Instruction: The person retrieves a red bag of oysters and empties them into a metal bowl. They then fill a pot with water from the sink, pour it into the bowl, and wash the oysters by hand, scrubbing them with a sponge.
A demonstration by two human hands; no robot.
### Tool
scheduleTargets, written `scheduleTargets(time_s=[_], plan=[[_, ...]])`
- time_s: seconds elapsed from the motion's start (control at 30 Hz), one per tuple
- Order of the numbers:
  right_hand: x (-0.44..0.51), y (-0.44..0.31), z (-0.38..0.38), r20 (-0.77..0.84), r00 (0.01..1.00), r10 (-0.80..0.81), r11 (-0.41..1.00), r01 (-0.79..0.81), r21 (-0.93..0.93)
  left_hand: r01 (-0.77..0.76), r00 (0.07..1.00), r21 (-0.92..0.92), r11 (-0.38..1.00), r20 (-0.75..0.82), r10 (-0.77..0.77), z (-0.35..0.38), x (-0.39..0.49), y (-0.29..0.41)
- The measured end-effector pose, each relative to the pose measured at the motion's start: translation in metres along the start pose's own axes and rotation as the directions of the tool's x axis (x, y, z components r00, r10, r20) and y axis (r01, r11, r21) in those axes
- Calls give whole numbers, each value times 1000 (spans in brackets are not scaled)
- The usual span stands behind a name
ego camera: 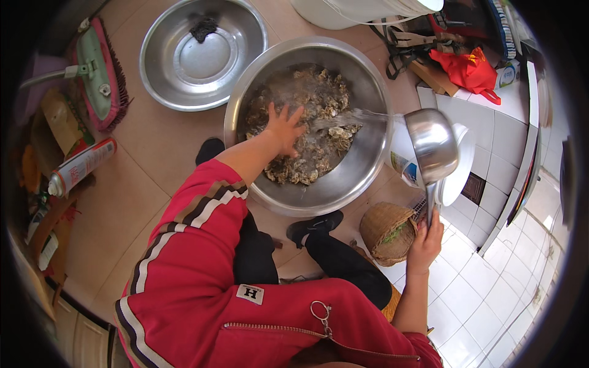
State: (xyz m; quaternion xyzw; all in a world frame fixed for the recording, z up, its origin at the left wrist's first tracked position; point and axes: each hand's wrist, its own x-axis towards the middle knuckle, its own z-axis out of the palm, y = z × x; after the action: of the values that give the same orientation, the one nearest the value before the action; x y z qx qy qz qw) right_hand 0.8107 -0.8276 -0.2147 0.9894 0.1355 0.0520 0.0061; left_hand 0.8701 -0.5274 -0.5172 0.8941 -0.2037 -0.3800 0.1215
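My left hand [283,130] has its fingers spread over oysters [338,94] in a large stainless steel basin [322,202]; whether it touches them I cannot tell. The shells sit in murky, brownish water. On the right, my right hand [425,244] grips the handle of a stainless steel water ladle [432,145]. Its bowl is tipped toward the basin, and a stream of water [363,116] runs from it onto the shells beside my left hand.
Behind the basin, to the left, a second metal basin [204,60] holds a dark scouring pad [203,29]. A white bucket [340,11] stands at the back. A wicker basket [384,230] is beside my foot. On the left are a spray can [83,168] and a floor brush [99,76].
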Motion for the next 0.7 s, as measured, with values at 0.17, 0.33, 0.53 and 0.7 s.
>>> scheduleTargets(time_s=[0.17,0.33,0.53,0.7], plan=[[87,-21,-20,109,881,461,685,-431,587,-151,988,-54,987,8,151,13,-14,8],[240,-45,-31,96,968,231,699,-234,675,-233,970,-46,971,-77,230,25,-18,3],[396,-77,9,237,963,127,717,-254,649,84,939,-108,991,-323,-115,20,-6,-20],[477,-74,70,372,923,99,839,-278,468,19,993,-131,991,-111,-34,14,-21,-25]])
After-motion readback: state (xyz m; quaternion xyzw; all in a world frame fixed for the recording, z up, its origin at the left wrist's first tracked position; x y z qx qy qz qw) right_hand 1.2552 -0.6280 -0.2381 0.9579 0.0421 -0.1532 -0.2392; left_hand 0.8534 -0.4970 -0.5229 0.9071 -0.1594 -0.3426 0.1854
